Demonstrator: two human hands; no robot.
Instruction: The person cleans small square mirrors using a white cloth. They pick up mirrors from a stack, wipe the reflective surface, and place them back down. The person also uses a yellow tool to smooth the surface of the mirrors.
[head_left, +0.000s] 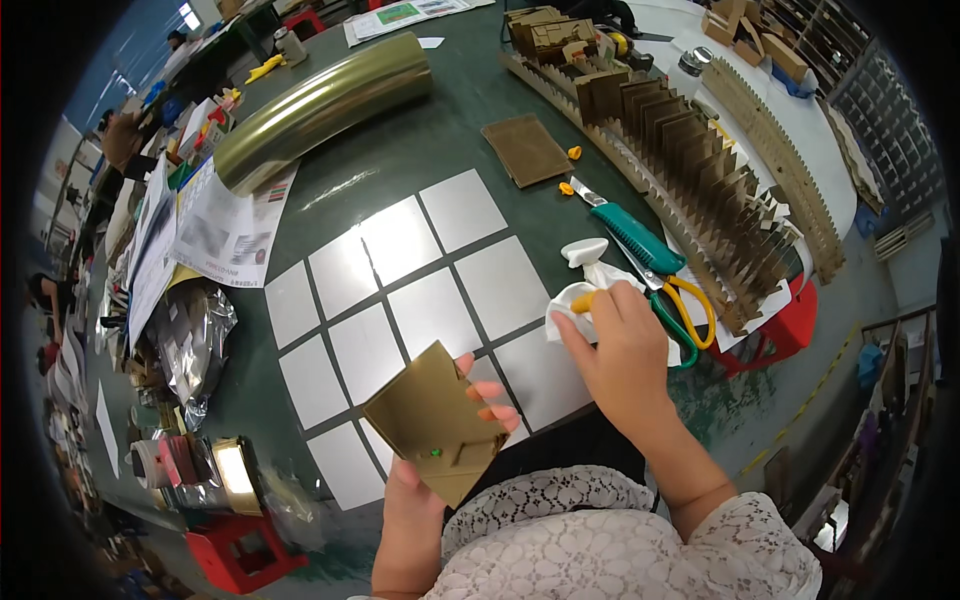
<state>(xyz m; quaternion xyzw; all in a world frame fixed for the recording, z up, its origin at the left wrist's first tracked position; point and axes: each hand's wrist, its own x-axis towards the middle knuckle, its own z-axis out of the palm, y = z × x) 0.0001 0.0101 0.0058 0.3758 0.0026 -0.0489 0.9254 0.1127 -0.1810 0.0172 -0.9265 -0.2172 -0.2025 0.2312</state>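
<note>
Left hand point(420, 490) fingers point(490, 412) closed on a tilted brown card piece point(432, 422), long axis running up-left over the desk point(400, 160); right hand point(625, 350), right of the card, pinches a yellow-tipped tool point(584, 298) against white cloth point(568, 310).

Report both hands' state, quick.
Left hand: closed on a flat olive-brown cardboard piece.
Right hand: closed on a small yellow-tipped tool, over a white cloth.

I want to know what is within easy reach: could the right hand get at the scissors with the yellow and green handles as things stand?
Probably yes. The right hand rests on a white cloth right beside the scissors, with nothing between them, though its fingers hold a small yellow piece.
</note>
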